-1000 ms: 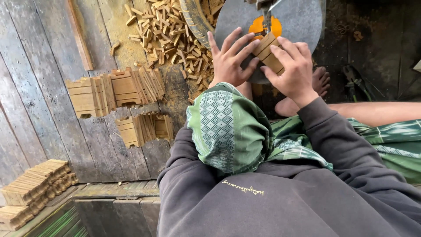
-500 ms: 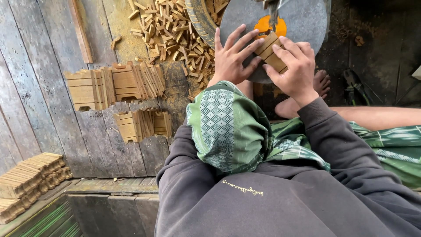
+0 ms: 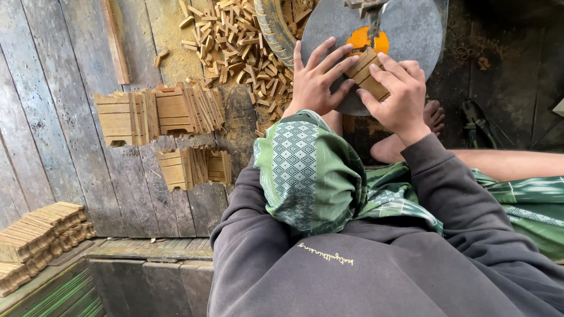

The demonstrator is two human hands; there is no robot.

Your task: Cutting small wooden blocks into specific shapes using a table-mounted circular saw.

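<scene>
On the round grey metal table, your two hands meet around a small wooden block. Your right hand curls over the block's near end, thumb and fingers pinching its sides. Your left hand lies flat with fingers spread, the fingertips pressing against the block's left side. The block sits tilted near the table's middle, its far end just beside the orange insert, where a thin upright blade comes down from a metal fitting above.

Below the table's near edge, your bare foot rests on the dark floor, and your knee under green patterned cloth rises close to the table's rim. Left of the table, touching its edge, a worn tyre curves, and beyond it lies a loose heap of small wooden offcuts on the plank floor. Farther left of the table, notched wooden pieces stand in two rows, and well apart, toward the lower left, more flat pieces are stacked in piles.
</scene>
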